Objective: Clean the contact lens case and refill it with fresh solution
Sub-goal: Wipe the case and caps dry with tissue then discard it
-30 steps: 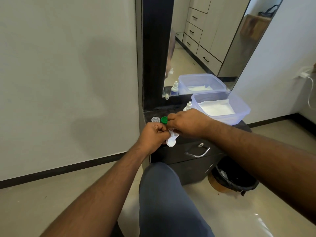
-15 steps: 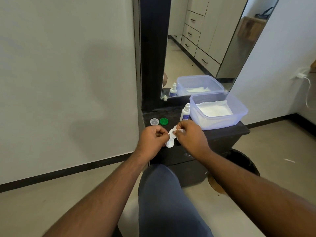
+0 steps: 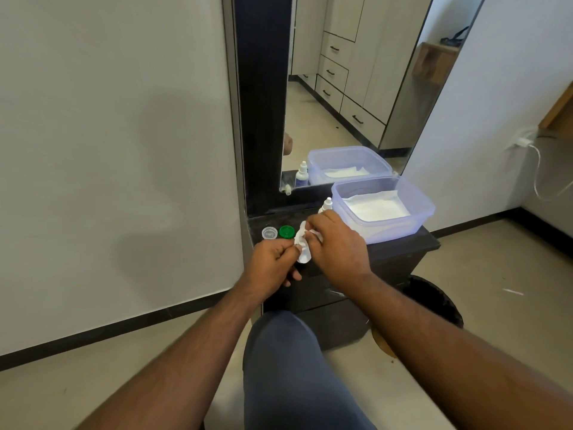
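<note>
My left hand (image 3: pixel 273 262) pinches the white contact lens case (image 3: pixel 303 252) above the front edge of the dark cabinet top (image 3: pixel 400 246). My right hand (image 3: pixel 336 243) pinches a small white tissue (image 3: pixel 313 233) against the case's upper well. Two loose caps lie on the cabinet top just behind my left hand: a clear cap (image 3: pixel 269 233) and a green cap (image 3: pixel 286 231). The solution bottle (image 3: pixel 326 205) stands behind my right hand, mostly hidden by it.
A translucent plastic tub (image 3: pixel 400 226) with white tissues sits at the right of the cabinet top. A mirror (image 3: pixel 350 88) rises behind it. A black bin (image 3: pixel 440 305) stands on the floor to the right, and my knee (image 3: pixel 288 352) is below my hands.
My right hand has left the green cap on the cabinet top and come back to the case with a tissue. The case is now tilted more upright in my left hand.
</note>
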A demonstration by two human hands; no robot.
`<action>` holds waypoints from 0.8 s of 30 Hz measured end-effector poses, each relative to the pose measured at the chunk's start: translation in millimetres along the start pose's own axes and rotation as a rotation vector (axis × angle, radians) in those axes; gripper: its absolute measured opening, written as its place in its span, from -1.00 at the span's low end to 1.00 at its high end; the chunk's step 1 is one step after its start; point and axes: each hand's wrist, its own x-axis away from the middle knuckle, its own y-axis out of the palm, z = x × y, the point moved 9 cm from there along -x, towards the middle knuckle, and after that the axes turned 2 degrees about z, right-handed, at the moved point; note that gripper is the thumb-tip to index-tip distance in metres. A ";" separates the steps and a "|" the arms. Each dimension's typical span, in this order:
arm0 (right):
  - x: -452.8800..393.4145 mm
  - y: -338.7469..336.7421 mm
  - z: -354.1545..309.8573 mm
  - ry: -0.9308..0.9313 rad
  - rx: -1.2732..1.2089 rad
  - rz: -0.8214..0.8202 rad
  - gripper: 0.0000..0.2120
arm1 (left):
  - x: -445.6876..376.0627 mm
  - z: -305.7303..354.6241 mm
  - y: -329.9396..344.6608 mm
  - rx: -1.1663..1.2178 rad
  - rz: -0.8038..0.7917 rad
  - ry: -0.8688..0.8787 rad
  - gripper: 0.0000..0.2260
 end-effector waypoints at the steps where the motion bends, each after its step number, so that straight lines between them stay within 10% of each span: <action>1: 4.2 0.2 9.0 0.101 -0.099 0.049 -0.91 | 1.2 1.1 0.5 -0.001 0.013 0.026 -0.77; 13: 65.1 62.6 29.6 1.240 -1.290 -0.097 -0.87 | 8.9 8.3 -1.3 -0.126 0.096 0.275 -0.69; 20: 68.6 47.0 14.2 1.206 -1.349 -0.485 -0.73 | 8.1 5.3 -3.7 -0.121 0.129 0.200 -0.72; 24: 46.4 34.9 29.4 1.021 -1.402 -0.265 -0.94 | 8.0 -3.3 -13.8 0.075 0.182 0.054 -0.76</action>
